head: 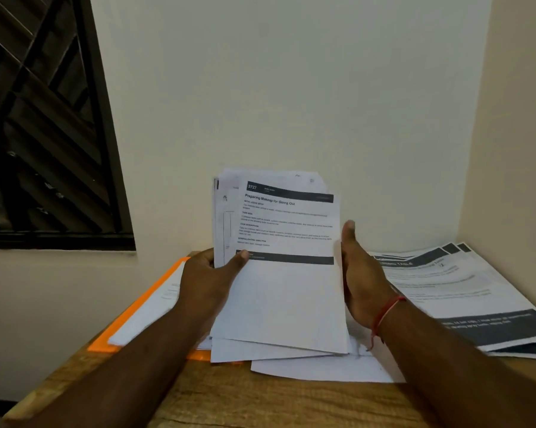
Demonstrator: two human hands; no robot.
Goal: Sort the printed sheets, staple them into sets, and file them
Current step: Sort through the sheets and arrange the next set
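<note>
The left hand [211,279] holds the stack of sheets [285,298] by its left side, thumb on the front page. The right hand [362,279] is flat, with straight fingers pressed on the stack's right side. The stack stands up in the middle of the table [260,403]. This looks like sorting, with the pages being squared up. Next, the edges must line up before stapling. An orange folder [104,345] lies left, and another pile of sheets [452,288] lies right.

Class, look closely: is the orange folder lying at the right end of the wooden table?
No: the orange folder lies at the left of the wooden table, beside the left hand.
</note>
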